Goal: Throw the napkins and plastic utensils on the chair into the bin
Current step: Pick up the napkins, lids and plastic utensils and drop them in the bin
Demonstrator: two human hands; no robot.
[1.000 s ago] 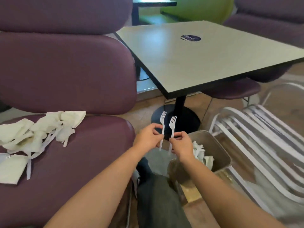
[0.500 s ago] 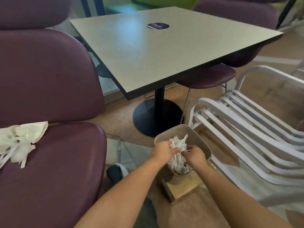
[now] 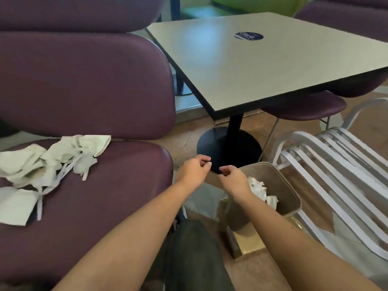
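Crumpled white napkins point(image 3: 31, 162) lie in a pile on the left of the purple chair seat point(image 3: 109, 198), with white plastic utensils point(image 3: 63, 175) tangled among them. The tan bin point(image 3: 294, 198) stands on the floor to the right of the chair and holds white napkins and utensils point(image 3: 260, 190). My left hand point(image 3: 195, 171) hovers just left of the bin, fingers loosely curled and holding nothing. My right hand point(image 3: 235, 179) is beside it over the bin's near-left rim, also empty.
A square table point(image 3: 262, 66) on a black pedestal base point(image 3: 228, 148) stands behind the bin. A white slatted chair point(image 3: 336, 169) crowds the bin's right side. More purple seats sit under and beyond the table.
A second ago each hand pinched a white plastic fork. Both hands went down into the bin, let the forks go, and have now risen out empty.
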